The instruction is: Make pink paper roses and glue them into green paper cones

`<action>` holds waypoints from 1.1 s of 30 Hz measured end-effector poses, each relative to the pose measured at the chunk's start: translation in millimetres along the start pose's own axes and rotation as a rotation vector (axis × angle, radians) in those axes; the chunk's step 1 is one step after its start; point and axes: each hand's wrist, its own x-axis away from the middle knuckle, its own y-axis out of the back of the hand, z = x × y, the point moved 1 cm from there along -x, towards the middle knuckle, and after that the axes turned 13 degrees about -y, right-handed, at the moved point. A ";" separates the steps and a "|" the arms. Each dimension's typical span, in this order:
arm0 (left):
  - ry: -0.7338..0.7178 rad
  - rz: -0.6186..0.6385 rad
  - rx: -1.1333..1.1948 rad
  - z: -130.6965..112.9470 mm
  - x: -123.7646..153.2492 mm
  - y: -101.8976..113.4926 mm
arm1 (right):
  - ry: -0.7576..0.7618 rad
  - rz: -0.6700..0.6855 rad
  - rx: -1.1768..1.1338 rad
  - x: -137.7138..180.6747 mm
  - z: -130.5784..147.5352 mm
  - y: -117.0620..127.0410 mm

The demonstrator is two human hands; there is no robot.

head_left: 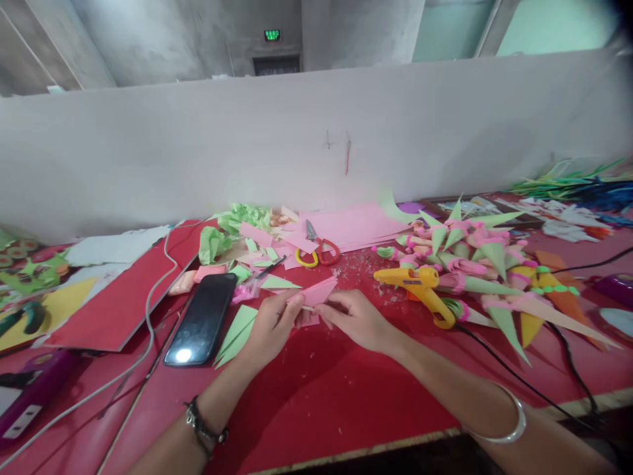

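Both my hands meet over the red table, holding a pink folded paper (pixel 319 290) between them. My left hand (pixel 277 323) pinches its left end, thumb on top. My right hand (pixel 356 318) grips the right end with thumb and fingers close together. The fold's lower part is partly hidden by my fingers. Left of my left hand lie green paper triangles (pixel 240 335) and a black phone (pixel 202 320) with a bright reflection on its screen. Beyond my hands rest scissors (pixel 326 251) with red and yellow handles. A yellow glue gun (pixel 415 284) lies right of my right hand.
Pink and green paper cones (pixel 475 257) are heaped at the right. Pink sheets (pixel 361 225) and crumpled green paper (pixel 242 221) lie at the back before a white partition (pixel 277 145). A white cable (pixel 148 310) crosses the left side; a black cord (pixel 514 379) trails at the right.
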 end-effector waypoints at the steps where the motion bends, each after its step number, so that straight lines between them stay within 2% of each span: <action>1: 0.004 -0.004 -0.020 -0.4 0.3 0.2 | -0.004 -0.010 0.000 0.1 -0.1 -0.8; 6: 0.000 -0.004 -0.103 -2.5 0.6 1.7 | -0.036 -0.098 0.010 1.0 -1.4 -2.7; 11: 0.001 0.012 -0.082 0.3 0.4 -0.4 | -0.033 -0.151 -0.015 1.0 -4.1 -1.5; 15: 0.020 -0.050 -0.012 0.4 -0.9 -1.4 | -0.018 -0.216 -0.030 0.7 -4.3 0.2; 23: 0.114 -0.114 0.144 -0.9 -1.8 1.5 | 0.027 -0.162 0.066 1.6 -2.5 0.1; 33: 0.062 -0.122 0.060 -0.2 -2.7 1.3 | 0.111 -0.100 0.147 3.4 -0.2 -1.2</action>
